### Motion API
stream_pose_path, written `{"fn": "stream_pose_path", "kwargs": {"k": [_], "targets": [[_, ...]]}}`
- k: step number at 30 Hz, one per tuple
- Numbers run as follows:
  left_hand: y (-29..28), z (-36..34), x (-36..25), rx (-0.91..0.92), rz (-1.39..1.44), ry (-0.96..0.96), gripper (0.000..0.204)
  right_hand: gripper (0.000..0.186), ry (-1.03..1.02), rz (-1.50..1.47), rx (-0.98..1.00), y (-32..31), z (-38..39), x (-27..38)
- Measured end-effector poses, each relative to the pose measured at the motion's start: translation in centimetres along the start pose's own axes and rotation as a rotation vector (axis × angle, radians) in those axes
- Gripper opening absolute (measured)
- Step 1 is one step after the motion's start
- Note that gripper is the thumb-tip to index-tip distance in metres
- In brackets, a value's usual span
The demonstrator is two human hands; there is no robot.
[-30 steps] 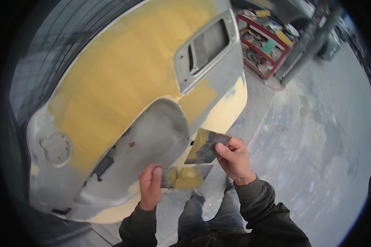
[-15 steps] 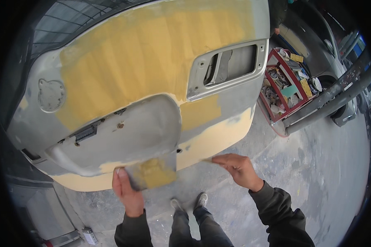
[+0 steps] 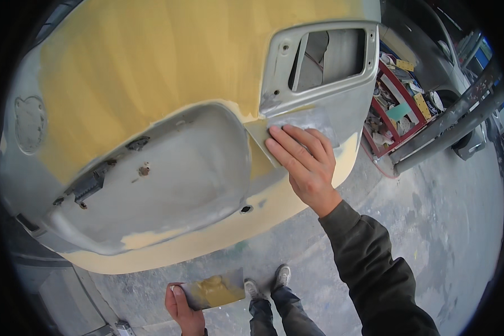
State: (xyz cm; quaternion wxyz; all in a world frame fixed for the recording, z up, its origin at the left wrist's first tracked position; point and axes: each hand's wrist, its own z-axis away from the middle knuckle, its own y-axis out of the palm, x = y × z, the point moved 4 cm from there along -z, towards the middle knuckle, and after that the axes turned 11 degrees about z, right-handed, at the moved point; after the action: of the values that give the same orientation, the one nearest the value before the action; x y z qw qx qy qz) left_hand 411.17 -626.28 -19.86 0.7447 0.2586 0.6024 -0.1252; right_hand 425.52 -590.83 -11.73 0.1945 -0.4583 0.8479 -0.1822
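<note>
From the head view, your right hand [image 3: 305, 165] has come up since half a second ago: it was hovering below the car body panel [image 3: 151, 106], and now you are pressing a thin spreader [image 3: 261, 143] flat against the panel, just beside the lower left corner of its grey window-like opening [image 3: 325, 61]. Your fingers are lying spread on the blade, holding it to the surface. Your left hand [image 3: 182, 305] has dropped away from the panel's lower edge and is now gripping a flat metal board [image 3: 215, 291] well below the panel, near your shoes [image 3: 266, 283].

The panel is showing broad yellow filler across its upper part and along its lower rim, with a bare grey recessed area between.

The board is carrying a smear of yellow filler [image 3: 218, 288]. To the right of the panel, a red shelf rack [image 3: 397, 106] is holding mixed clutter too small to tell apart.
</note>
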Motion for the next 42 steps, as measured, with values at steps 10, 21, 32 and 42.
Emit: {"fn": "stream_pose_path", "kwargs": {"k": [10,21,32,42], "targets": [[-0.3,-1.3,2.4,0.0,0.007,-0.056,0.031,0.044,0.08,-0.09,0.194,2.2,6.6,3.4],[-0.5,-1.8,3.5,0.081,-0.012,-0.06,0.027,0.042,0.092,-0.099,0.322,-0.2,9.8,3.7],[8.4,-4.7,2.0,0.364,-0.184,0.126,0.029,0.028,0.853,-1.627,0.827,-8.7,8.8,5.2],[8.0,-5.4,-0.9,0.179,0.074,0.194,0.032,0.042,0.426,-0.185,0.158,-4.4,6.0,-8.1]]}}
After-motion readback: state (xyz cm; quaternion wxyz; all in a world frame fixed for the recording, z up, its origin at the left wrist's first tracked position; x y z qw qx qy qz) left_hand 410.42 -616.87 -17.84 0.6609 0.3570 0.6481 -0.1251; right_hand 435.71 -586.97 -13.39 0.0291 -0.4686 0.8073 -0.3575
